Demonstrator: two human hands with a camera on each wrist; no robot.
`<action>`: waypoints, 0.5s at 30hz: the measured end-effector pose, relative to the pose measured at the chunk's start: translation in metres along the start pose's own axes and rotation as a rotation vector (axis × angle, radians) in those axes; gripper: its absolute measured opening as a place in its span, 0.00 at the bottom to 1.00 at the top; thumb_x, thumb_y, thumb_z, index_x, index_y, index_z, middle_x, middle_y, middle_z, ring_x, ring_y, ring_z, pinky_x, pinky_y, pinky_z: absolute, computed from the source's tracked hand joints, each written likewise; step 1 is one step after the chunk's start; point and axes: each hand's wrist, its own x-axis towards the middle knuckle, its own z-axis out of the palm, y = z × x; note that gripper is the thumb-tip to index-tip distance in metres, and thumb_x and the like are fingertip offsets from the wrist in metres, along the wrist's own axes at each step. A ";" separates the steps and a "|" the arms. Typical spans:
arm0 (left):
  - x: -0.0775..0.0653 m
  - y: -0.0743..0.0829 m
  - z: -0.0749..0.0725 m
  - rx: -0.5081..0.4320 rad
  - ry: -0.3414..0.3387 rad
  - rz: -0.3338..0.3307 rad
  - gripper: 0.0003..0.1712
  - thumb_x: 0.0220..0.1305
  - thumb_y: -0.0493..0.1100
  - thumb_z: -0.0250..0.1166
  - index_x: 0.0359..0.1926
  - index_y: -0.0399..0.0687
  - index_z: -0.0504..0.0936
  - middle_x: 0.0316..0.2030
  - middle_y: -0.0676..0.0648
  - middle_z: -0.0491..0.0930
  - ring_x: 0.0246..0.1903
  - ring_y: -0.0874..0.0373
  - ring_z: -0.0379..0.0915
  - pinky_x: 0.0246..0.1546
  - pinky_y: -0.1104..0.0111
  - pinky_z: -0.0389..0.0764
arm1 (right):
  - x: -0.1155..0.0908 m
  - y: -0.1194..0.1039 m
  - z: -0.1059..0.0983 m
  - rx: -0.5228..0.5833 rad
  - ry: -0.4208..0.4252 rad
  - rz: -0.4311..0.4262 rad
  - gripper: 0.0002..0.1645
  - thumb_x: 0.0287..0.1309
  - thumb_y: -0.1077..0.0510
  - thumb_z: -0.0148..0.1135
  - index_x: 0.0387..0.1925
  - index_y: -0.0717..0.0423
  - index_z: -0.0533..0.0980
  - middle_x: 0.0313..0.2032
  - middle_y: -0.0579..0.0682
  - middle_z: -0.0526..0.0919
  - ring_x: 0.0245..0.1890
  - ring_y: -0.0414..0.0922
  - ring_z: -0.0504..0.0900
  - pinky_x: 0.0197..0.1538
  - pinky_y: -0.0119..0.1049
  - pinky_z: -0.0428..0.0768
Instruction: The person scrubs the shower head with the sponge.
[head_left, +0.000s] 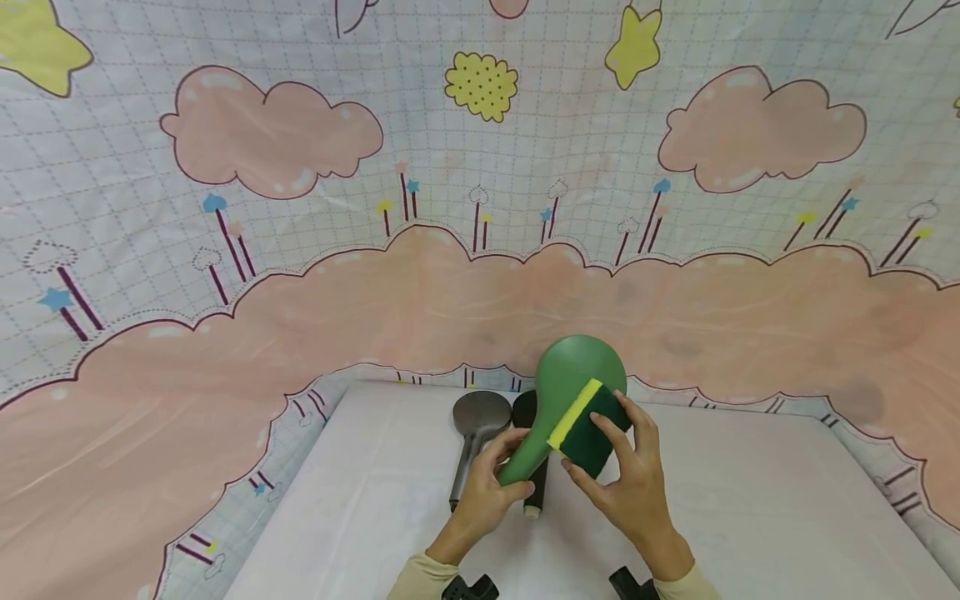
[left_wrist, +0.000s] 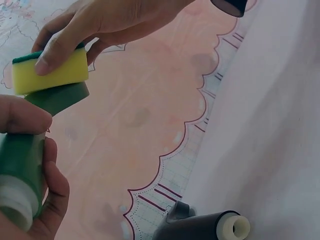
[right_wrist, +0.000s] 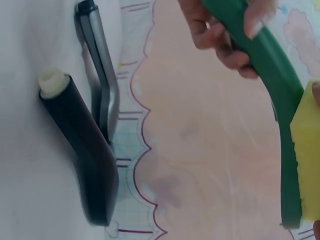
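In the head view my left hand point(head_left: 491, 487) grips the handle of a green handheld shower head point(head_left: 577, 367), its round head pointing up and away. The handle's pale open end point(left_wrist: 15, 200) shows below the left fingers in the left wrist view. My right hand point(head_left: 633, 483) pinches a yellow and dark green sponge point(head_left: 592, 425) between thumb and fingers. The sponge's yellow side point(right_wrist: 307, 165) lies against the shower head, while its dark green scouring side faces the right hand. Both are held up above the white table point(head_left: 360, 500).
A grey shower head point(head_left: 480, 412) lies on the table behind the left hand. Beside it is a black shower head point(right_wrist: 82, 145) with a pale connector end, partly hidden by the green one in the head view. A patterned cloth point(head_left: 450, 308) hangs behind the table.
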 end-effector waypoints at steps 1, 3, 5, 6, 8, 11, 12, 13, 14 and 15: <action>0.000 0.000 0.000 -0.005 -0.001 -0.002 0.39 0.49 0.27 0.66 0.64 0.52 0.72 0.55 0.43 0.77 0.51 0.57 0.73 0.49 0.68 0.73 | 0.001 0.002 -0.001 -0.003 0.003 0.011 0.42 0.56 0.26 0.57 0.56 0.55 0.77 0.66 0.65 0.67 0.62 0.60 0.67 0.68 0.23 0.59; 0.001 0.000 -0.001 -0.009 -0.005 -0.008 0.38 0.49 0.27 0.66 0.64 0.51 0.72 0.55 0.42 0.77 0.50 0.58 0.73 0.49 0.68 0.72 | 0.002 0.006 -0.003 -0.007 0.011 0.034 0.43 0.56 0.26 0.57 0.57 0.55 0.77 0.66 0.65 0.67 0.62 0.60 0.67 0.65 0.27 0.64; 0.001 0.000 -0.001 -0.017 -0.011 -0.015 0.38 0.49 0.28 0.66 0.64 0.50 0.72 0.55 0.41 0.76 0.49 0.58 0.72 0.49 0.68 0.72 | 0.003 0.010 -0.005 -0.006 0.016 0.059 0.44 0.55 0.25 0.58 0.57 0.55 0.76 0.66 0.65 0.66 0.62 0.60 0.66 0.61 0.36 0.70; 0.002 0.000 -0.001 -0.016 -0.013 -0.015 0.38 0.49 0.28 0.66 0.64 0.49 0.73 0.55 0.41 0.76 0.49 0.58 0.72 0.49 0.68 0.72 | 0.004 0.012 -0.007 -0.005 0.019 0.069 0.44 0.55 0.25 0.57 0.57 0.55 0.76 0.67 0.65 0.66 0.62 0.61 0.66 0.58 0.43 0.72; 0.002 -0.001 -0.001 -0.008 -0.017 -0.014 0.38 0.50 0.28 0.66 0.65 0.48 0.72 0.54 0.41 0.77 0.48 0.59 0.72 0.48 0.68 0.72 | 0.005 0.016 -0.009 -0.005 0.023 0.087 0.45 0.55 0.25 0.57 0.58 0.56 0.76 0.67 0.65 0.65 0.62 0.62 0.66 0.52 0.53 0.74; 0.001 -0.001 -0.001 -0.004 -0.021 -0.006 0.38 0.50 0.28 0.67 0.65 0.48 0.73 0.54 0.41 0.77 0.47 0.59 0.72 0.47 0.69 0.73 | 0.006 0.021 -0.013 -0.002 0.033 0.112 0.46 0.55 0.24 0.56 0.58 0.57 0.75 0.67 0.66 0.65 0.61 0.63 0.66 0.47 0.64 0.74; 0.001 -0.001 0.000 -0.003 -0.023 -0.004 0.37 0.51 0.29 0.67 0.65 0.47 0.73 0.54 0.41 0.77 0.47 0.59 0.72 0.47 0.69 0.73 | 0.006 0.022 -0.014 -0.002 0.035 0.117 0.46 0.55 0.24 0.56 0.58 0.57 0.75 0.67 0.66 0.65 0.62 0.63 0.66 0.47 0.65 0.74; 0.000 -0.001 0.000 -0.001 -0.027 -0.004 0.37 0.52 0.30 0.68 0.65 0.47 0.72 0.55 0.41 0.77 0.47 0.59 0.72 0.47 0.70 0.74 | 0.006 0.023 -0.015 -0.003 0.036 0.122 0.46 0.54 0.24 0.56 0.58 0.57 0.75 0.67 0.66 0.65 0.62 0.63 0.65 0.47 0.65 0.73; 0.000 -0.001 0.000 -0.005 -0.031 -0.006 0.37 0.53 0.31 0.68 0.66 0.47 0.72 0.56 0.40 0.77 0.48 0.59 0.71 0.47 0.70 0.74 | 0.007 0.024 -0.015 -0.005 0.038 0.125 0.47 0.54 0.24 0.56 0.58 0.57 0.75 0.67 0.66 0.65 0.62 0.63 0.65 0.47 0.65 0.73; -0.001 -0.001 0.000 -0.013 -0.037 -0.008 0.37 0.55 0.32 0.69 0.66 0.46 0.71 0.57 0.39 0.76 0.48 0.59 0.71 0.46 0.71 0.75 | 0.007 0.024 -0.016 -0.006 0.038 0.127 0.47 0.54 0.24 0.56 0.58 0.57 0.75 0.67 0.67 0.65 0.62 0.63 0.65 0.48 0.64 0.73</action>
